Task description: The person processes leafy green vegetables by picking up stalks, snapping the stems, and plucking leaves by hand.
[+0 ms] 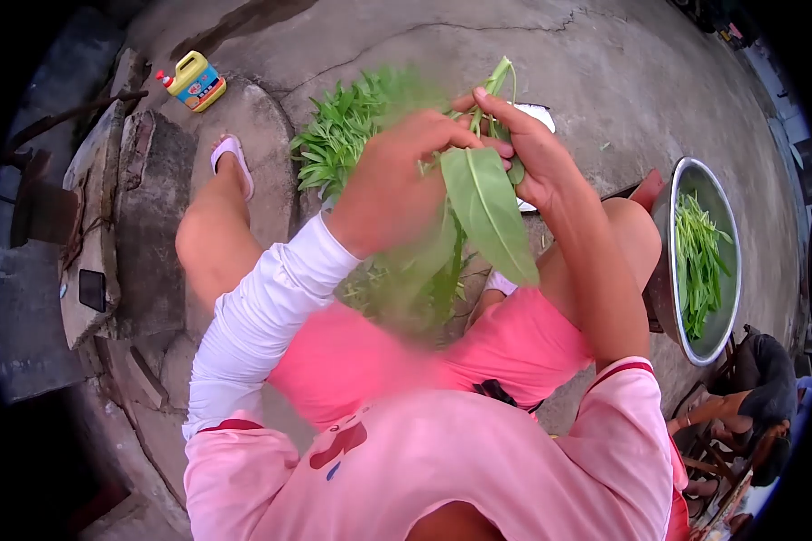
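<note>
My right hand [534, 149] is closed around the stem of a water spinach stalk [496, 77], whose cut end points up and away from me. Beside it, my left hand [406, 176], in a white sleeve, has its fingers curled in against the same stalk. One broad leaf [487, 212] hangs below the two hands; more leaves under them are blurred. Beyond my left hand lies a heap of leafy greens [334, 135] on the ground, partly hidden by that hand. A white item [539, 115] shows in part behind my right hand.
A large metal basin [738, 261] holding cut greens [699, 261] stands at the right. At the left are a yellow jug [196, 83] with a red cap, stone blocks [149, 225] and a phone [92, 290]. Another person [758, 397] sits at the lower right.
</note>
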Tool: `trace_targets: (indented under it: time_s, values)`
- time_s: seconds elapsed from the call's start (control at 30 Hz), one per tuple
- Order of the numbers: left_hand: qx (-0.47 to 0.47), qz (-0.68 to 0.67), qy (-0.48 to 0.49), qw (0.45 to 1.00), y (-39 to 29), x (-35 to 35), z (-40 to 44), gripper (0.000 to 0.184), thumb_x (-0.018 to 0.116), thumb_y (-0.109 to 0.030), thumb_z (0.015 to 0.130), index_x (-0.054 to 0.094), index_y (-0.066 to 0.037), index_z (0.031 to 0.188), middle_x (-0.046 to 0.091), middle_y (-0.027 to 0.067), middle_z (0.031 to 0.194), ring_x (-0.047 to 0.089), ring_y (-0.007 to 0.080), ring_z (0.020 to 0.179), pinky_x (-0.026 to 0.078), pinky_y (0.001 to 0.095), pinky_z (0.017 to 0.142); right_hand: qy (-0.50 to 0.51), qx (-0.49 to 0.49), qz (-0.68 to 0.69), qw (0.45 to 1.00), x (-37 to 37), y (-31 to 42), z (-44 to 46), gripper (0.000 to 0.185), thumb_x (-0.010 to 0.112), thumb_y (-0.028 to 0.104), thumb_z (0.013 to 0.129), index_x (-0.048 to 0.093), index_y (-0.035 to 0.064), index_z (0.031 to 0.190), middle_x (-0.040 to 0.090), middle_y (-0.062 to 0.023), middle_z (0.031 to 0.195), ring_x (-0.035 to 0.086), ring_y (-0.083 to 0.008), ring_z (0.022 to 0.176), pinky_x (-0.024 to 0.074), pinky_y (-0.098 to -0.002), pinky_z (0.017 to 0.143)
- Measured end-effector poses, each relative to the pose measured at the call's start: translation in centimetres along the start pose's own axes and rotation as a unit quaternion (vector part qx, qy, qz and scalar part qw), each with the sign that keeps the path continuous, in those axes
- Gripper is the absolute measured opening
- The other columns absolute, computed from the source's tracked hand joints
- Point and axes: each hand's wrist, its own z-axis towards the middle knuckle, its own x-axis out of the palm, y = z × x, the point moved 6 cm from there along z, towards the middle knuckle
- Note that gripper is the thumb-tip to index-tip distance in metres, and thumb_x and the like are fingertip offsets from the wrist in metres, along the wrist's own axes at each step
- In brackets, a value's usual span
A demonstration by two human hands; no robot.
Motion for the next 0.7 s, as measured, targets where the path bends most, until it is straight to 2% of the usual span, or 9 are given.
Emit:
trace_targets:
  time_s: [0.03,0.07,0.13,0.27,0.37,0.47,0.57,0.63,0.7]
  values:
    - [-0.076,-0.055,-0.022,0.995,0.7,-0.6,0.0,0.018,0.061,-0.009,0.081,0.064,-0.004,0.098,0.062,0.0061,0.095,0.059,0.0172,0.081,0.047,0.0284,0.073,-0.072,0.014,0.011,0.997,0.8,0.0,-0.6,0.031,0.053,0.028,0.091,0.052,0.0008,0.105,0.052,-0.0029,0.081,0.039,-0.0057,0.051,0.0356,-0.0207,0.045]
    - [-0.105,-0.134,-0.045,0.984,1.0,-0.9,0.1,0.018,0.060,-0.012,0.083,0.064,-0.003,0.098,0.062,0.0060,0.093,0.058,0.0150,0.080,0.046,0.0271,0.071,0.038,0.025,-0.010,0.999,-0.4,-0.3,0.4,0.028,0.055,0.024,0.090,0.051,0.0020,0.107,0.053,-0.0016,0.083,0.035,-0.0044,0.050,0.0299,-0.0188,0.042]
    - [-0.152,-0.284,-0.096,0.942,1.9,-1.1,0.3,0.021,0.057,-0.017,0.088,0.063,0.001,0.098,0.064,0.0060,0.089,0.057,0.0105,0.076,0.045,0.0246,0.069,0.057,0.010,-0.014,0.998,0.9,-0.4,-0.2,0.026,0.057,0.018,0.087,0.051,0.0030,0.108,0.053,-0.0004,0.084,0.031,-0.0023,0.049,0.0236,-0.0172,0.041]
    - [-0.216,-0.164,-0.075,0.960,2.3,-2.5,-0.1,0.027,0.056,-0.021,0.090,0.063,0.003,0.098,0.064,0.0035,0.081,0.056,0.0086,0.073,0.045,0.0247,0.067,0.077,0.016,-0.041,0.996,1.7,-0.3,-0.9,0.031,0.060,0.013,0.084,0.050,0.0042,0.112,0.053,-0.0003,0.086,0.030,-0.0006,0.050,0.0232,-0.0172,0.042]
    - [-0.183,-0.195,-0.077,0.960,1.3,-2.7,0.3,0.024,0.056,-0.019,0.090,0.064,0.003,0.096,0.063,0.0024,0.079,0.056,0.0082,0.071,0.046,0.0244,0.066,0.082,0.017,-0.069,0.994,1.9,-0.2,-1.1,0.036,0.062,0.011,0.082,0.048,0.0041,0.114,0.054,-0.0016,0.090,0.031,-0.0005,0.051,0.0241,-0.0173,0.043]
    - [-0.208,-0.204,-0.071,0.954,1.8,-2.8,0.1,0.022,0.057,-0.018,0.090,0.064,0.002,0.097,0.064,0.0025,0.080,0.056,0.0080,0.070,0.047,0.0240,0.065,0.091,0.003,-0.107,0.990,2.3,-0.1,-1.4,0.040,0.064,0.010,0.081,0.048,0.0039,0.117,0.056,-0.0025,0.094,0.033,-0.0006,0.053,0.0253,-0.0172,0.044]
    - [-0.214,-0.213,-0.088,0.949,2.2,-2.7,-0.1,0.030,0.055,-0.026,0.089,0.066,0.001,0.095,0.063,0.0032,0.080,0.056,0.0084,0.070,0.045,0.0245,0.064,0.075,-0.025,-0.203,0.976,2.4,-0.2,-1.6,0.044,0.065,0.012,0.081,0.047,0.0036,0.120,0.057,-0.0032,0.099,0.038,-0.0011,0.056,0.0267,-0.0178,0.045]
    - [-0.234,-0.182,-0.056,0.953,1.7,-3.2,-0.1,0.031,0.055,-0.027,0.090,0.063,0.001,0.101,0.062,0.0024,0.087,0.056,0.0085,0.076,0.045,0.0238,0.067,0.064,-0.018,-0.173,0.983,3.1,-0.6,-1.3,0.044,0.065,0.011,0.082,0.045,0.0053,0.120,0.055,-0.0008,0.092,0.032,0.0006,0.051,0.0248,-0.0162,0.043]
    - [-0.212,-0.240,-0.060,0.945,2.9,-3.2,0.2,0.032,0.054,-0.028,0.091,0.058,0.000,0.107,0.061,0.0019,0.092,0.056,0.0088,0.079,0.045,0.0237,0.071,0.062,0.005,-0.118,0.991,2.1,-1.1,-0.9,0.040,0.063,0.014,0.085,0.046,0.0057,0.121,0.052,0.0010,0.086,0.029,0.0016,0.048,0.0228,-0.0155,0.041]
